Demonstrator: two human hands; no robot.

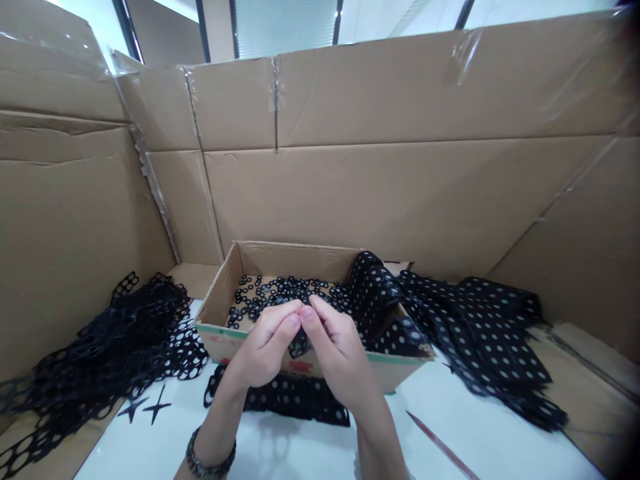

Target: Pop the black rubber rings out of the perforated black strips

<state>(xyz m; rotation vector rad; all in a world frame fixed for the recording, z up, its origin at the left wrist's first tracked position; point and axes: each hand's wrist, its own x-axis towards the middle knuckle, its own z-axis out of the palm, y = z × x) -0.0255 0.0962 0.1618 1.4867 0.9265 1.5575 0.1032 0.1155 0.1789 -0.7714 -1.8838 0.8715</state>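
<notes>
My left hand [267, 340] and my right hand [337, 347] meet over the front edge of an open cardboard box [215, 333]. Both are closed, thumbs and fingertips pressed together. A small dark perforated piece [299, 345] shows between them, mostly hidden by the fingers. Small black rings [255, 300] lie loose inside the box, behind my hands. Below my wrists, a black dotted strip [295, 400] stretches along the front of the box.
Black sheets with dots [480, 327] drape over the box's right side onto the table. Open-holed black sheets [115, 347] are heaped at left, near two black star-shaped pieces [157, 405]. A slim reddish tool [440, 443] lies at right. Cardboard walls [375, 193] surround the table.
</notes>
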